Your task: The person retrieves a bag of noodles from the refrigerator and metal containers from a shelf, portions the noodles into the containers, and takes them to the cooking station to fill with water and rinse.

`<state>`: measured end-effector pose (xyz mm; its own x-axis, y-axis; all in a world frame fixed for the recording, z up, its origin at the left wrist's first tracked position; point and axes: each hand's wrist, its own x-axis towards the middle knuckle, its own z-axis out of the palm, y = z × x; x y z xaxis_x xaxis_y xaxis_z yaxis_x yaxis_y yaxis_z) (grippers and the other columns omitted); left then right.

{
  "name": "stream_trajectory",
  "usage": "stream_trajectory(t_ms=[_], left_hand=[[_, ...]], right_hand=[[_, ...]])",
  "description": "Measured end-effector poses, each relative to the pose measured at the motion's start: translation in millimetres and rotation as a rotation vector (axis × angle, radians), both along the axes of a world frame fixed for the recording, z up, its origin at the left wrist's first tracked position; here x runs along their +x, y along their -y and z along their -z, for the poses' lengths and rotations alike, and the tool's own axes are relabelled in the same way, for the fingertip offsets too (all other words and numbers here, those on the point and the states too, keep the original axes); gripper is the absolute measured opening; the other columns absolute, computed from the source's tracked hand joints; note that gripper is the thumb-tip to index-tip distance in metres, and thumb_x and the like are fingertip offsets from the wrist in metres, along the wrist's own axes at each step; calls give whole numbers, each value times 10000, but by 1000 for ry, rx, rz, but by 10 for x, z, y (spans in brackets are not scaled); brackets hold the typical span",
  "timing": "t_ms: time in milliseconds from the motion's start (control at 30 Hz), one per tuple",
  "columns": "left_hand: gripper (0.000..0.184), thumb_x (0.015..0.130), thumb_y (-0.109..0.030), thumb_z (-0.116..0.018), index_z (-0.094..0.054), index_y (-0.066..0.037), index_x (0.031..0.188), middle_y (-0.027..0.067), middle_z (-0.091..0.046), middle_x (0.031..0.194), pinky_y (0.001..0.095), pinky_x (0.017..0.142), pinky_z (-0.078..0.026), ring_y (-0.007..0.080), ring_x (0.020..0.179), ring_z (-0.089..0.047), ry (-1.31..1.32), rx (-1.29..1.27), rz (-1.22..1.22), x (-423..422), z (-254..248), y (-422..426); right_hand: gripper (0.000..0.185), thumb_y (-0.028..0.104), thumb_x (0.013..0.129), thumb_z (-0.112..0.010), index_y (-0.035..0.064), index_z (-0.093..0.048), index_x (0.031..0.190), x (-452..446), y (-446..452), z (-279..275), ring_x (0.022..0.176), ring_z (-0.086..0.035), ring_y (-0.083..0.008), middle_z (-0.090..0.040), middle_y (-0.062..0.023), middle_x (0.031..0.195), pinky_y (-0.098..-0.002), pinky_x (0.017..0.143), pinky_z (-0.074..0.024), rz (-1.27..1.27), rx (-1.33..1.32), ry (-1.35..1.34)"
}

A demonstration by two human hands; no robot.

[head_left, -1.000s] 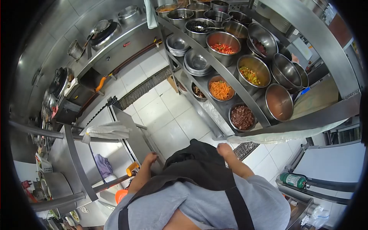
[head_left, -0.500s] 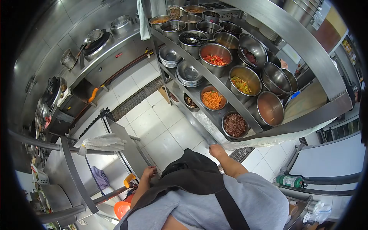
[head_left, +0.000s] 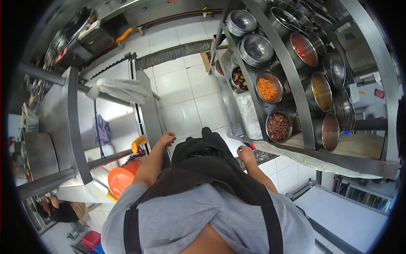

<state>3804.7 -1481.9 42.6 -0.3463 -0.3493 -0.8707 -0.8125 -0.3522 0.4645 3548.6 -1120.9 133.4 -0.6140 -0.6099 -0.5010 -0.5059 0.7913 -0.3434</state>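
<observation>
My left hand (head_left: 168, 139) hangs in front of my left side with its fingers loosely bent and apart, holding nothing. It is nearest to the steel counter side. My right hand (head_left: 246, 154) is low on the other side, fingers loosely curled, with no object visible in it. Close to it are the lower corner of the steel shelf rack and a small red thing (head_left: 252, 146). On the rack, a bowl of chopped reddish-brown food (head_left: 278, 126) and a bowl of orange strips (head_left: 267, 87) stand nearest to this hand.
Stacked metal bowls (head_left: 256, 49) and several filled steel pots stand on the rack at right. White gloves (head_left: 119, 89) hang over a rail at left, near an orange-red plastic basin (head_left: 121, 182). Tiled floor (head_left: 182, 99) runs ahead. Another person (head_left: 63, 209) is at lower left.
My view has turned right and down, so the rack sits farther right and more of my body shows. Both arms have swung slightly; my right hand's fingers look looser than before.
</observation>
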Motion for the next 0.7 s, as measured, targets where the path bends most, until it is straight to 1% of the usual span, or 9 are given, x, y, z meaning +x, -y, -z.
stream_trajectory(t_ms=[67,100,200,233,467,500,567,633,700], left_hand=[[277,756,-127,-650,-582,-84,1022,34,-592,844,354,624,-494,179,737,-584,-17,6,-7,23,35,-80],[286,754,-126,-650,-581,-84,1028,37,-592,846,341,602,-494,176,726,-585,-7,3,-7,30,72,-115],[295,756,-133,-647,-580,-82,1038,41,-593,854,328,581,-496,174,726,-584,-40,42,-50,36,141,-194],[295,758,-136,-644,-581,-84,1043,39,-598,861,317,566,-501,170,730,-589,-49,54,-73,23,141,-217],[285,769,-151,-636,-582,-94,1043,34,-604,884,349,617,-515,172,774,-600,-96,73,-104,-6,108,-221],[286,771,-154,-634,-581,-96,1046,34,-603,883,353,623,-514,173,774,-599,-94,63,-107,3,107,-207],[286,774,-158,-632,-580,-98,1049,33,-602,883,357,629,-513,174,775,-597,-96,53,-106,24,109,-187],[279,773,-157,-633,-578,-103,1041,30,-599,874,348,613,-504,174,758,-591,-77,46,-129,31,122,-159],[279,770,-156,-635,-575,-105,1038,30,-598,870,355,617,-500,177,757,-588,-77,38,-95,-4,140,-96]], right_hand=[[244,224,818,-503,60,-673,878,0,-70,-73,889,-611,-368,-644,-202,903,-454,818,-478,8,40,-46],[238,225,818,-507,57,-671,859,-15,-85,-97,871,-612,-378,-640,-215,878,-459,803,-481,53,54,-47],[228,220,816,-516,54,-670,844,-75,-129,-160,842,-613,-390,-637,-226,848,-465,782,-486,39,60,-94],[219,212,815,-522,52,-670,836,-99,-161,-117,821,-614,-396,-636,-228,829,-467,766,-489,33,18,-121],[221,240,804,-570,61,-676,879,-137,121,-176,853,-611,-386,-645,-208,861,-461,796,-482,-23,-13,-89],[236,236,816,-566,37,-658,904,-94,235,-304,874,-610,-368,-649,-191,878,-440,796,-476,-22,12,-80],[233,235,816,-566,40,-661,901,-60,355,-323,874,-612,-364,-650,-190,874,-438,796,-477,-28,-7,-77],[229,234,816,-567,43,-664,898,-25,389,-293,874,-613,-360,-652,-189,871,-435,796,-478,-18,-35,-81],[222,230,813,-569,48,-672,890,-20,389,-192,863,-618,-356,-655,-186,854,-432,796,-479,-52,-47,-74]])
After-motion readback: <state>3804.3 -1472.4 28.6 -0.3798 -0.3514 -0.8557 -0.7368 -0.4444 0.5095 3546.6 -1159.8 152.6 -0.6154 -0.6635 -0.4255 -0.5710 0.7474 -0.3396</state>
